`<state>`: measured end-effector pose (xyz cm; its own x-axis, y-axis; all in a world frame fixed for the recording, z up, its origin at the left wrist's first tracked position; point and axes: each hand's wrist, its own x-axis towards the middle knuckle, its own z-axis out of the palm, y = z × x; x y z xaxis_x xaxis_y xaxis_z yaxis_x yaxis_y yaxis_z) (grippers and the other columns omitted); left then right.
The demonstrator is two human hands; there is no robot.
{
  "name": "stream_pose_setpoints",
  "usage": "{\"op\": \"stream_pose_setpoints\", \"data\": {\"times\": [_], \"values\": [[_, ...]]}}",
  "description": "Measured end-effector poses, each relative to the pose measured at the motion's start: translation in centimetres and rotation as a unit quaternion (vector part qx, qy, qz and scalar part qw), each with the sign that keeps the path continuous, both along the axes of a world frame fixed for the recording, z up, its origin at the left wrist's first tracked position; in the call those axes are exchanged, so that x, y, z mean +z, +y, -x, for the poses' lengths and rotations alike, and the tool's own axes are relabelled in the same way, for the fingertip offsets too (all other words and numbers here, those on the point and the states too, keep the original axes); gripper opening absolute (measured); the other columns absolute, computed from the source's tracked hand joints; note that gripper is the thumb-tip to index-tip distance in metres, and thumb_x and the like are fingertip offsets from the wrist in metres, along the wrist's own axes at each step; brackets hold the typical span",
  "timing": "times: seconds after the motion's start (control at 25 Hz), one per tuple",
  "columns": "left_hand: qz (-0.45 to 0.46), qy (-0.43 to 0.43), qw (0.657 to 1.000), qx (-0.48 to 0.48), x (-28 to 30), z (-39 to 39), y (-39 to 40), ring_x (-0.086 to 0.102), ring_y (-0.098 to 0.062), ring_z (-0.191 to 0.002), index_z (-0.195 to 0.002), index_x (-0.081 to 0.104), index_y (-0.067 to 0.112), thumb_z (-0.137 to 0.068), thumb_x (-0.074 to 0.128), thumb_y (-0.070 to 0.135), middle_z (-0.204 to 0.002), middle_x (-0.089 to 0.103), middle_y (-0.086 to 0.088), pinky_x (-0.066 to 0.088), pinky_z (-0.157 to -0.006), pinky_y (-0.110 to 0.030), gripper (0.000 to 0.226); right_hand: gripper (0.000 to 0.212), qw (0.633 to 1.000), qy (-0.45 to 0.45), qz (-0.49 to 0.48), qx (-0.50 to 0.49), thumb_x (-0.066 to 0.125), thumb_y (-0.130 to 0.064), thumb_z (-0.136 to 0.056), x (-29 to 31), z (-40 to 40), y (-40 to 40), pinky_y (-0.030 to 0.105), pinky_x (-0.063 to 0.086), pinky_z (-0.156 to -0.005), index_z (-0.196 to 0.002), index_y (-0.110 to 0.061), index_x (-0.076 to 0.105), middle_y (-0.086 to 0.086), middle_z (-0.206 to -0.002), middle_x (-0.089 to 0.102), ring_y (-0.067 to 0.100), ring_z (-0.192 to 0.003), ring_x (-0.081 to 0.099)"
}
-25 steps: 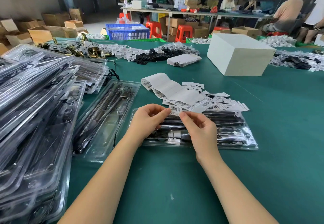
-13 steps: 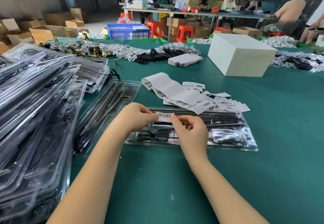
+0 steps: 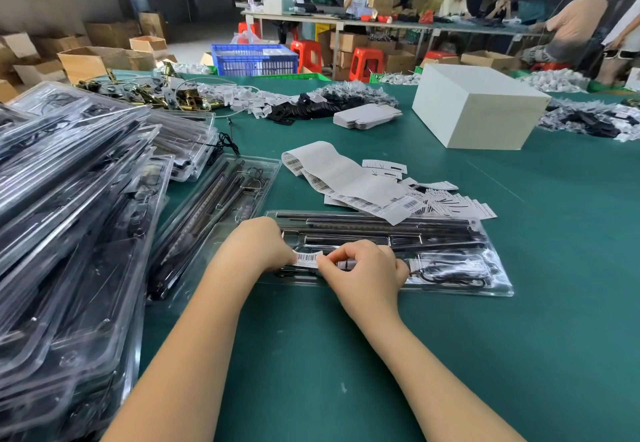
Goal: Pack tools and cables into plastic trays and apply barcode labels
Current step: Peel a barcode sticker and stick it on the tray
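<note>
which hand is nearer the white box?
Right. The right hand sits on the tray below and left of the white box; the left hand is farther left, at the label's other end.

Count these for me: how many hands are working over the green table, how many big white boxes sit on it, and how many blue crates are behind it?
Hands: 2, the left hand and the right hand, both pinching one barcode label
Big white box: 1
Blue crate: 1
Total: 4
</note>
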<state>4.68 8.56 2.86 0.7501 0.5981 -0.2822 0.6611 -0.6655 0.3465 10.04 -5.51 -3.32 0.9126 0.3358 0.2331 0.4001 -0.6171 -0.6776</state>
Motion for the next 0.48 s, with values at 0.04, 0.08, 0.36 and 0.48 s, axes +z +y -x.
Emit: {"op": "stream_pose_setpoints", "data": {"times": [0.04, 0.08, 0.36, 0.48], "values": [[-0.007, 0.004, 1.0, -0.001, -0.11, -0.05, 0.0, 0.054, -0.022, -0.065, -0.094, 0.071, 0.005, -0.081, 0.063, 0.025, -0.072, 0.061, -0.006, 0.047, -0.062, -0.026, 0.026, 0.024, 1.0, -0.004, 0.006, -0.002, 0.063, -0.052, -0.076, -0.04, 0.01, 0.06, 0.029, 0.016, -0.08, -0.059, -0.036, 0.06, -0.016, -0.072, 0.058, 0.006, -0.092, 0.045], [-0.012, 0.006, 1.0, -0.002, -0.19, -0.11, 0.02, 0.055, -0.022, -0.067, -0.094, 0.071, 0.005, -0.082, 0.063, 0.026, -0.076, 0.063, -0.006, 0.048, -0.064, -0.026, 0.025, 0.023, 1.0, -0.007, 0.007, -0.003, 0.063, -0.052, -0.075, -0.11, 0.01, 0.09, 0.029, 0.015, -0.079, -0.059, -0.036, 0.06, -0.015, -0.073, 0.057, 0.007, -0.093, 0.045], [-0.017, 0.007, 1.0, 0.0, -0.41, -0.18, -0.21, 0.056, -0.023, -0.065, -0.095, 0.068, 0.005, -0.08, 0.065, 0.026, -0.07, 0.061, -0.005, 0.051, -0.065, -0.027, 0.025, 0.029, 0.997, -0.02, 0.07, -0.014, 0.061, -0.056, -0.074, -0.22, -0.1, 0.26, 0.029, 0.013, -0.078, -0.063, -0.031, 0.051, -0.015, -0.08, 0.053, 0.01, -0.091, 0.04], [-0.014, -0.004, 1.0, 0.002, -0.36, -0.14, 0.15, 0.057, -0.024, -0.066, -0.088, 0.065, 0.009, -0.079, 0.071, 0.028, -0.078, 0.066, -0.007, 0.054, -0.073, -0.03, 0.021, 0.017, 0.997, -0.039, 0.066, -0.027, 0.061, -0.046, -0.076, 0.08, -0.04, 0.12, 0.03, 0.017, -0.08, -0.077, -0.033, 0.051, -0.015, -0.085, 0.053, 0.013, -0.093, 0.044]]}}
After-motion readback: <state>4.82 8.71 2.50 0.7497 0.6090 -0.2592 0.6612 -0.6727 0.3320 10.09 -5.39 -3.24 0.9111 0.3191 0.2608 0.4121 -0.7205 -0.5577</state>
